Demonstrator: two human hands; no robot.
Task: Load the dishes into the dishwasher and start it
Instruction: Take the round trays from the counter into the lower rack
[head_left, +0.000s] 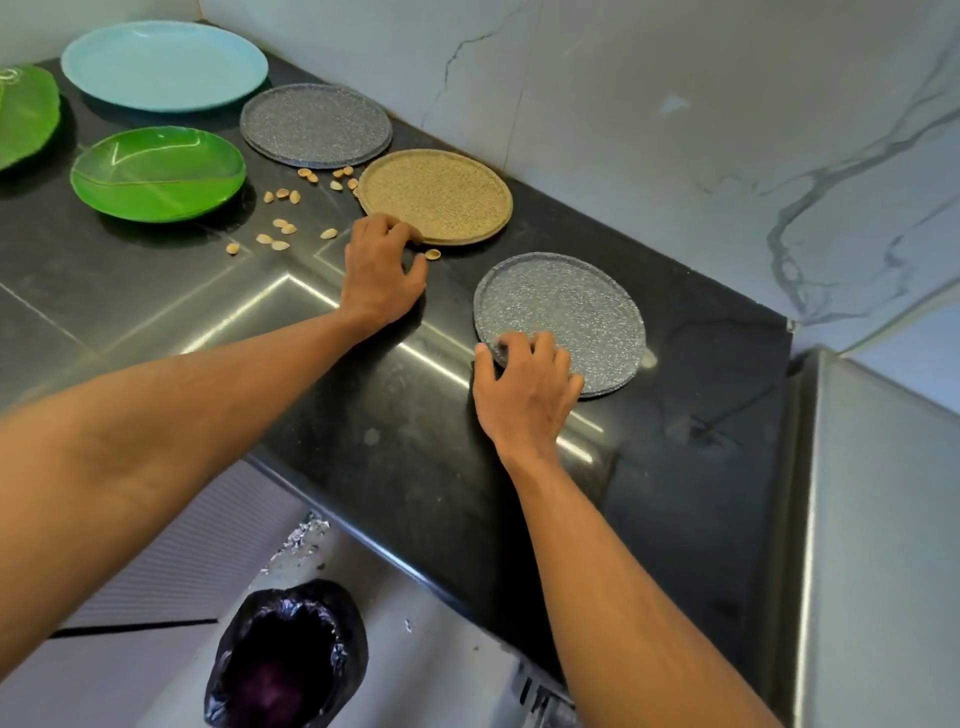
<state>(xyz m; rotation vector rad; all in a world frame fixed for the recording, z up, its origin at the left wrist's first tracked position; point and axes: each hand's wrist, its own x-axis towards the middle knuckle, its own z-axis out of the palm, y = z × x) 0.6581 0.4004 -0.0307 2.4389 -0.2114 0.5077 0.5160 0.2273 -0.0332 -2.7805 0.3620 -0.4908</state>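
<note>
1. Near grey plate (576, 312): flat on black counter (415, 441), rt end. Right hand (524, 384) grips its near-left rim, fingers curled on top, thumb at the edge.
2. Tan plate (441, 195): flat, behind & left of no. 1, apart from it. Left hand (382, 270) touches its near rim, fingers curled; can't tell if it holds anything.
3. Far grey plate (317, 124), blue plate (166, 65), two green dishes (156, 174): flat, further left.
4. Nut shells (280, 224): scattered btwn green dishes & tan plate.
5. Black-bagged bin (285, 660): below counter edge.
</note>
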